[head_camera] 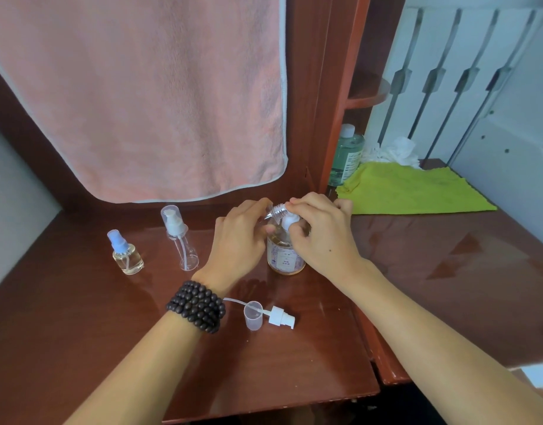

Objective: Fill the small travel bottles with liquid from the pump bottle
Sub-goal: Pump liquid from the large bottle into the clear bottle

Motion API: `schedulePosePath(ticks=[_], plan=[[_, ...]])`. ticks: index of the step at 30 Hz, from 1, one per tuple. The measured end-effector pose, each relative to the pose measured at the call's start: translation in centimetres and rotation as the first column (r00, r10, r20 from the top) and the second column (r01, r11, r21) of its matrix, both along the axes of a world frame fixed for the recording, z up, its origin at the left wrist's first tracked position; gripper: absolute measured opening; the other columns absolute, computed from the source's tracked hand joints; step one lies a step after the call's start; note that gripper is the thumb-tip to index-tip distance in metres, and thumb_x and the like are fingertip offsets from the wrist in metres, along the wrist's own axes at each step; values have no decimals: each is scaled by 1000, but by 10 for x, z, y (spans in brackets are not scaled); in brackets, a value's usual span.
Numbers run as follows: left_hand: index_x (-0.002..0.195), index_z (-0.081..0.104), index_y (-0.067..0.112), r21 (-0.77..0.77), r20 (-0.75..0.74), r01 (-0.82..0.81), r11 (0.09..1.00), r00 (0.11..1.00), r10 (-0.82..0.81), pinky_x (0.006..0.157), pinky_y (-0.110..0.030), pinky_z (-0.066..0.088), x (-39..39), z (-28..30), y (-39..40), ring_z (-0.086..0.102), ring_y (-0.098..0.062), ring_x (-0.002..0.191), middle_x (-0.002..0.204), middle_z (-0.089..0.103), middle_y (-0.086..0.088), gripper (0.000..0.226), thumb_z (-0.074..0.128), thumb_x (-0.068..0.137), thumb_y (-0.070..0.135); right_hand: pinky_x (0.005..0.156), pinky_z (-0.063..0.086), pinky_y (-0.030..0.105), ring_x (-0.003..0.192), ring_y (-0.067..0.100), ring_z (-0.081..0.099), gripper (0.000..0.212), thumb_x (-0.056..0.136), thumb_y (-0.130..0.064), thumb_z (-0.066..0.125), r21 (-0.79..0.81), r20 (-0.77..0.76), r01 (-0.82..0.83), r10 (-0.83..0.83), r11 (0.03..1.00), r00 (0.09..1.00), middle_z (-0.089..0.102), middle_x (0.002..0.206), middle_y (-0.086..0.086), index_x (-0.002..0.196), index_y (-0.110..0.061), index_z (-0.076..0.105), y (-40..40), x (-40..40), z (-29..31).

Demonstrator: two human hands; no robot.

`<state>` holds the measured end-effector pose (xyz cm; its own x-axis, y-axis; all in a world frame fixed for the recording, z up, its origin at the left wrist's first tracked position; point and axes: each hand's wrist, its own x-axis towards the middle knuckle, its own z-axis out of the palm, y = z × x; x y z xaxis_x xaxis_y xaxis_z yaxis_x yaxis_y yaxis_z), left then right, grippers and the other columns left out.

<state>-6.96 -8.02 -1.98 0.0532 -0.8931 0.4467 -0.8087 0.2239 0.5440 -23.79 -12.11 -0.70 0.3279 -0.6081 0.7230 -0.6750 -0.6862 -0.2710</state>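
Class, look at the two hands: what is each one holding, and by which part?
The left hand tilts a small clear bottle at the pump bottle's nozzle, its grip on the body. The right hand grips the pump head.

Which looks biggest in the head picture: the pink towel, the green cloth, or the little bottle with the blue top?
1. pink towel
2. green cloth
3. blue-topped bottle

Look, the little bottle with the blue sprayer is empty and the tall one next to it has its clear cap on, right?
Not quite. In the head view, the little bottle with the blue sprayer is not empty: it holds pale liquid in its lower part. The rest is right: the tall bottle next to it has its clear cap on.
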Motion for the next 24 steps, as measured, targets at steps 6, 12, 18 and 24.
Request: schedulePosePath(ticks=[6, 12, 18, 24], plan=[[119, 55, 30, -5, 8, 16, 1000, 1000, -16, 87, -54, 50, 1, 9, 1, 60, -21, 97, 102, 54, 17, 33, 53, 85, 29, 82, 22, 30, 94, 7, 66, 31, 80, -27, 54, -13, 34, 1, -1, 1000, 999, 71, 106, -11, 99, -21, 78, 3, 1, 3], [118, 55, 29, -31, 21, 20, 999, 1000, -19, 84, -55, 51, 1, 8, 0, 61, -22, 94, 100, 53, 18, 33, 54, 85, 28, 83, 23, 31, 94, 7, 66, 29, 82, -27, 55, -5, 64, 7, -7, 1000, 998, 71, 104, -11, 97, -21, 79, 2, 2, 3], [115, 56, 30, -13, 7, 20, 1000, 1000, -20, 85, -54, 51, 2, 0, -3, 62, -22, 94, 100, 59, 15, 32, 63, 86, 18, 82, 24, 33, 90, 7, 66, 22, 79, -27, 61, 25, 70, 11, -12, 1000, 997, 72, 98, -9, 92, -22, 79, -1, 2, 0], [116, 55, 33, -28, 2, 34, 999, 999, -34, 86, -55, 50, 5, 9, -2, 61, -21, 96, 101, 59, 16, 33, 60, 84, 23, 86, 31, 38, 93, 2, 65, 27, 79, -33, 59, 15, 111, -9, 7, 1000, 994, 71, 105, -12, 96, -22, 78, 6, 1, 5]])
